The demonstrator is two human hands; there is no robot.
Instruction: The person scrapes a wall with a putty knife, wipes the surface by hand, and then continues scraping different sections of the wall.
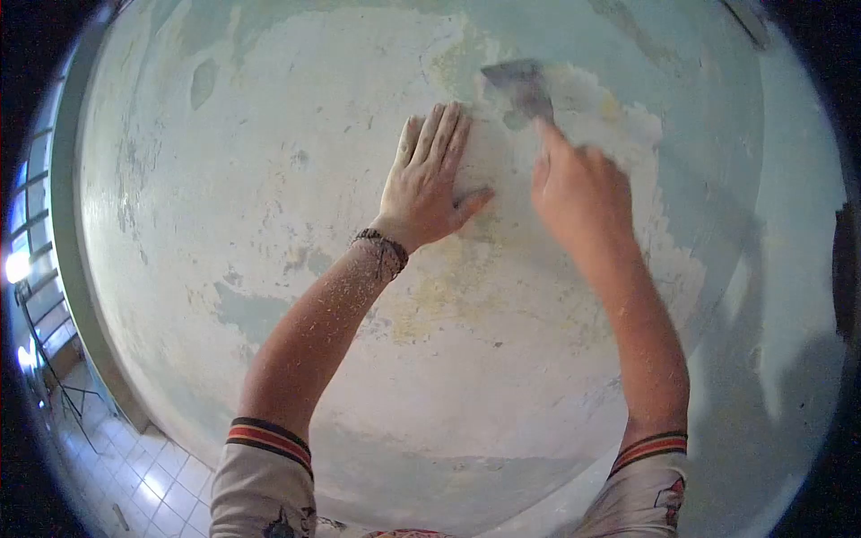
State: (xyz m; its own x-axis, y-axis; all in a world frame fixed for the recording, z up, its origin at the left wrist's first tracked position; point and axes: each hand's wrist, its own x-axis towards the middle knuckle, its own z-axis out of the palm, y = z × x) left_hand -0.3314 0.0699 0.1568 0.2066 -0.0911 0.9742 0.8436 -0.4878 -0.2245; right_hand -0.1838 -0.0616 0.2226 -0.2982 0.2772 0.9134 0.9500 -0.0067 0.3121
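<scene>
My left hand point(430, 179) lies flat against the wall point(359, 377), its fingers pointing up and its thumb stretched to the right. Whitish dust covers the fingers, and a dark braided bracelet point(384, 249) circles the wrist. To the right, my right hand point(585, 193) is wrapped round a scraper point(523, 85), whose handle is mostly hidden in the fist. The scraper's blade, blurred by motion, is up and left of that hand, over a patch of pale green and off-white paint. Around both hands the surface is patchy, with yellowish stains and flaked edges.
At the far left are a barred window or gate point(34, 224), a green frame edge point(72, 224) and a thin dark metal stand point(67, 390). Pale floor tiles point(161, 475) show at the lower left. A dark object point(845, 273) is at the right edge.
</scene>
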